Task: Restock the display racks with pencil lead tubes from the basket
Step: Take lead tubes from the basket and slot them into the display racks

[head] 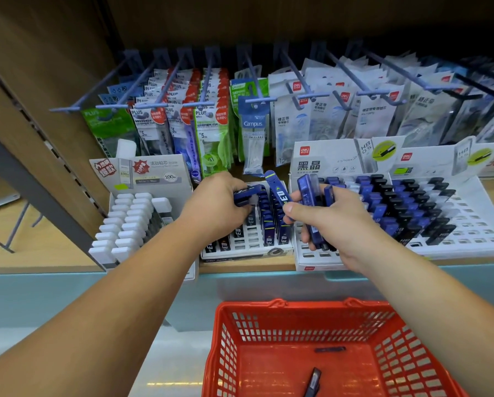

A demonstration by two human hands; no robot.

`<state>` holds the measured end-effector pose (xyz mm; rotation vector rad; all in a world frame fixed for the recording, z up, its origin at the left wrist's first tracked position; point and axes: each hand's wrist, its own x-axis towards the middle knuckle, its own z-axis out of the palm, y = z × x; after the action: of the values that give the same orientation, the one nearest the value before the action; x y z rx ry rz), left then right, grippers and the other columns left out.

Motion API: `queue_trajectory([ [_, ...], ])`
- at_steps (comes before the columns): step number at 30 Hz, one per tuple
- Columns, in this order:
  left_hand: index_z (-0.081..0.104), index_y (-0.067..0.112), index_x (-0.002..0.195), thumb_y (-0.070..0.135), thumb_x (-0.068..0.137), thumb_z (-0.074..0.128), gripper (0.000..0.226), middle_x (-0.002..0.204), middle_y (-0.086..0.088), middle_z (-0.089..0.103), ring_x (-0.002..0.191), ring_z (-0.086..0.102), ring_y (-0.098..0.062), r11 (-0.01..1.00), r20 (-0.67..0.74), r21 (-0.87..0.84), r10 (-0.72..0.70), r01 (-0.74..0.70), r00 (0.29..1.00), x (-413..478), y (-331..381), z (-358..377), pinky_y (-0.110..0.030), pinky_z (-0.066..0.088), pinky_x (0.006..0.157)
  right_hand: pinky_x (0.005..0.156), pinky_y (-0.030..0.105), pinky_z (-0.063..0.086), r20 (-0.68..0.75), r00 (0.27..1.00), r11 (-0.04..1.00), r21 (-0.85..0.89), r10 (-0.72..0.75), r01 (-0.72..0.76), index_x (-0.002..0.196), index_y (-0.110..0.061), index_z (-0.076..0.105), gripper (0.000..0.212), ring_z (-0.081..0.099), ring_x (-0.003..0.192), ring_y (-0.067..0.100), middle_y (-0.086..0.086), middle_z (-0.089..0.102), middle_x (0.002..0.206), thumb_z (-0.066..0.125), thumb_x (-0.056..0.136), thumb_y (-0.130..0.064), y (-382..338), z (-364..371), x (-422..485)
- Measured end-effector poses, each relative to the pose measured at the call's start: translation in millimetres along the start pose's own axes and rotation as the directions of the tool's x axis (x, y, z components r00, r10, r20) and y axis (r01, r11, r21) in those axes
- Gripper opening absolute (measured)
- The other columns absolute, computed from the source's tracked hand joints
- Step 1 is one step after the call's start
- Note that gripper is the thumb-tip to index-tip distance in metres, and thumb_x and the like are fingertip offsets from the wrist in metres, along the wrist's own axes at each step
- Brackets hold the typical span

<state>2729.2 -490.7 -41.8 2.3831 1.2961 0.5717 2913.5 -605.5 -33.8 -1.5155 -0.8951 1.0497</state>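
A wooden shelf (248, 266) spans mid-frame, with packets hanging on blue pegs (294, 70) behind, blurred toward the upper right. Along it sit white display racks (455, 224) of pencil lead tubes (270, 222). At the bottom a red basket (268, 333), cut off by the frame edge, holds two tubes. The left hand (217, 207) is clamped on a blue tube over the centre rack; the right hand (323, 222) grips a bunch of tubes.

Left hand (214, 206): holds a blue tube (244, 194) over the middle rack (248, 242).
Right hand (330, 222): holds a bunch of tubes (311, 196).
Basket (268, 308): red, two tubes (329, 349) inside.
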Motion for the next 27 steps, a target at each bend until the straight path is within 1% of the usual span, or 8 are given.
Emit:
queue_trajectory([
  [2,0.059,0.026,0.062,0.029,0.092,0.073,0.034,0.074,0.001,0.057,0.072,0.057,-0.021,0.999,-0.015,-0.040,-0.003,0.003,1.000,-1,2,-1,-0.033,0.048,0.066,0.047,0.031,0.043,0.006,1.000,1.000,-0.001,-0.002,0.002,0.100,-0.013,0.067,0.016,0.051,0.050,0.024,0.013,0.077,0.082,0.078,0.089,-0.012,0,2,1],
  [4,0.068,0.015,0.076,0.028,0.094,0.073,0.023,0.067,0.002,0.057,0.060,0.050,-0.012,0.962,-0.109,-0.266,-0.086,0.054,0.990,-3,6,-3,-0.029,0.044,0.059,0.047,0.031,0.043,0.013,1.000,1.000,-0.008,-0.005,0.005,0.102,-0.012,0.067,0.018,0.051,0.050,0.024,0.013,0.077,0.082,0.079,0.088,-0.012,0,5,2],
  [6,0.071,0.010,0.089,0.029,0.095,0.074,0.020,0.065,0.005,0.058,0.052,0.046,-0.006,0.826,-0.130,-0.554,-0.209,0.104,0.969,-6,13,-10,-0.022,0.041,0.052,0.048,0.032,0.043,0.022,1.000,1.000,-0.021,-0.009,0.009,0.102,-0.011,0.067,0.019,0.051,0.050,0.025,0.013,0.077,0.082,0.079,0.088,-0.013,1,8,2],
  [8,0.073,0.013,0.101,0.030,0.095,0.074,0.019,0.065,0.008,0.064,0.045,0.046,-0.006,0.693,-0.004,-0.699,-0.248,0.175,0.969,-9,20,-19,-0.022,0.037,0.042,0.048,0.032,0.043,0.026,1.000,1.000,-0.028,-0.007,0.007,0.103,-0.011,0.067,0.020,0.051,0.051,0.025,0.013,0.077,0.082,0.080,0.088,-0.014,1,10,3],
  [15,0.071,0.008,0.106,0.014,0.093,0.077,0.016,0.052,0.015,0.059,0.039,0.048,0.000,0.711,0.016,-0.684,-0.205,0.160,0.979,-13,15,-26,-0.011,0.037,0.042,0.045,0.029,0.040,0.084,0.996,0.998,-0.051,-0.025,0.029,0.096,-0.015,0.068,0.017,0.049,0.049,0.024,0.014,0.077,0.080,0.081,0.087,-0.014,1,19,2],
  [18,0.075,0.013,0.105,0.019,0.091,0.080,0.016,0.078,-0.002,0.075,0.062,0.064,-0.014,0.788,-0.113,-0.609,-0.199,0.090,0.973,-11,12,-29,-0.025,0.050,0.055,0.043,0.026,0.042,0.035,0.999,0.999,-0.021,-0.027,0.028,0.103,-0.013,0.070,0.018,0.054,0.048,0.022,0.008,0.076,0.077,0.080,0.088,-0.012,-1,20,4],
  [21,0.075,0.010,0.103,0.021,0.092,0.078,0.016,0.103,-0.017,0.076,0.092,0.072,-0.030,0.864,-0.162,-0.500,-0.159,0.058,0.974,-10,6,-26,-0.039,0.056,0.088,0.049,0.031,0.049,-0.001,1.000,0.999,0.039,0.029,-0.029,0.106,-0.002,0.070,0.018,0.060,0.054,0.021,0.018,0.077,0.086,0.076,0.091,-0.010,-3,15,8],
  [27,0.073,0.011,0.100,0.020,0.093,0.076,0.012,0.094,-0.007,0.075,0.091,0.070,-0.026,0.928,-0.148,-0.371,-0.086,0.025,0.985,-8,-4,-23,-0.037,0.058,0.089,0.050,0.035,0.056,0.062,0.987,0.974,0.168,0.145,-0.153,0.102,-0.002,0.066,0.014,0.066,0.056,0.028,0.015,0.066,0.071,0.068,0.098,-0.015,-7,7,4],
])
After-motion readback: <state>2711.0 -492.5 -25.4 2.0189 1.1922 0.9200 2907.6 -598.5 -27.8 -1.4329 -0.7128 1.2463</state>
